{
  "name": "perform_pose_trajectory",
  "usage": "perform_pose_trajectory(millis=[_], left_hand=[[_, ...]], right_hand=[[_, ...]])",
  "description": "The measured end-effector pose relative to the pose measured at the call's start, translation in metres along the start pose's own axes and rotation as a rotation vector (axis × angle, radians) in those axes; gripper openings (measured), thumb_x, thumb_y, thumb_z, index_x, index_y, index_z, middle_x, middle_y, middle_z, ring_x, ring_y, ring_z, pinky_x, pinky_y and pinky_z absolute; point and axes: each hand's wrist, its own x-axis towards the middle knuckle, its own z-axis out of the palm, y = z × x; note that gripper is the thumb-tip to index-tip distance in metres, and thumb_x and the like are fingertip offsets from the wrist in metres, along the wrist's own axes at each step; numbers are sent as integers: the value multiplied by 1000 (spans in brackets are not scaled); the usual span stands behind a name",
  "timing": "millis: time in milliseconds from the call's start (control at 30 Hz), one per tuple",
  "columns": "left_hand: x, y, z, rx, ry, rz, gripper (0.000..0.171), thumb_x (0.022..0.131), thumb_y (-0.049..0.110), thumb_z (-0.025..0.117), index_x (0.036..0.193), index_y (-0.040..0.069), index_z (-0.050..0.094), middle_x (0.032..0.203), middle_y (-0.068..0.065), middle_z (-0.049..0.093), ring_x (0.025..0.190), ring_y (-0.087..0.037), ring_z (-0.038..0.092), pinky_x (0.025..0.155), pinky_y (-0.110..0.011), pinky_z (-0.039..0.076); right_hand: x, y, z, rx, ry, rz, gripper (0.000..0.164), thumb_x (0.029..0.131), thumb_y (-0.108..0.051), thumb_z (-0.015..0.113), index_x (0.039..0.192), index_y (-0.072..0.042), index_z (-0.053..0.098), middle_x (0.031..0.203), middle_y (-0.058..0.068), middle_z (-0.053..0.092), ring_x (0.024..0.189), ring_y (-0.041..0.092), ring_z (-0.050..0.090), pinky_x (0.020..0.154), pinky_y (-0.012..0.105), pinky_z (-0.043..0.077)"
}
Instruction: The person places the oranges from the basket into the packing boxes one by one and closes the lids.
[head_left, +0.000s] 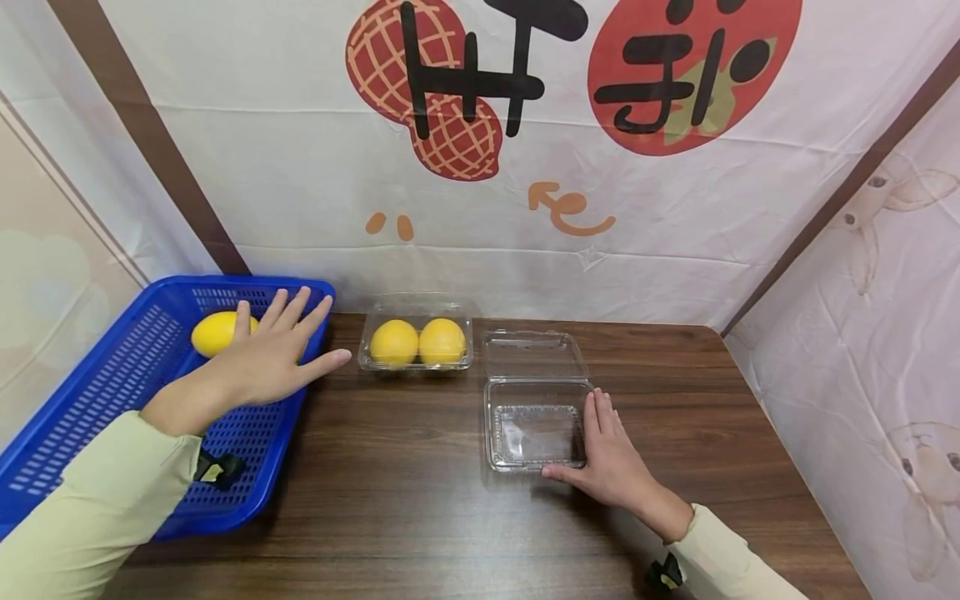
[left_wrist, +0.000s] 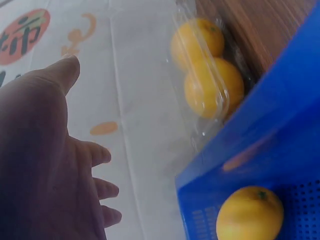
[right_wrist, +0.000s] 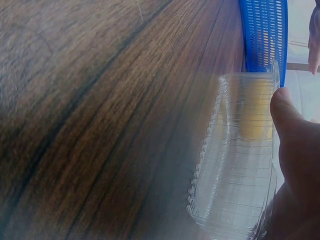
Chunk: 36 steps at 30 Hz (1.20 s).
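My left hand (head_left: 270,358) is spread with straight fingers over the blue basket (head_left: 258,492), with nothing in its grasp. Partly behind that hand in the head view, a yellow-orange orange (head_left: 213,333) lies in the basket; its green stem end shows on the orange (left_wrist: 250,215) in the left wrist view. My right hand (head_left: 615,462) rests against the front right corner of a clear plastic clamshell box (head_left: 536,425), fingers straight along its right side. Its thumb (right_wrist: 285,107) lies at the rim. The box's lid (head_left: 534,354) is folded back; no fruit is inside.
Left of the opened box, a second clear clamshell box (head_left: 417,367) holds two oranges (head_left: 442,340) behind its closed lid. Both boxes stand on a dark wooden table (head_left: 405,483). A printed cloth (head_left: 300,167) hangs along the table's back edge.
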Motion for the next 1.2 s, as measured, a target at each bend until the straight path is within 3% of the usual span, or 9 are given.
perform_pose_trajectory(millis=[633,900,1200], left_hand=[[14,-47,1,-88,12,-80,97,102,67,35,161,-2,-1,163,-35,-6,148,-55,-10,108,-74,-17],[21,-66,3,-108,23,-106,96,103,65,34,159,-6,0,161,-38,-4,147,-57,-5,111,-76,-7],[26,-78,10,-166,62,-83,90,106,56,36,157,-12,7,158,-43,5,144,-61,5,112,-74,7]], right_hand=[[0,2,1,-2,16,-5,130,79,-66,77,153,19,12,160,40,9,150,50,10,119,60,20],[0,2,2,1,11,-2,130,79,-66,77,153,19,13,160,40,9,150,50,11,119,59,20],[0,3,2,-4,16,1,130,78,-66,77,153,19,13,160,40,9,150,50,11,119,59,20]])
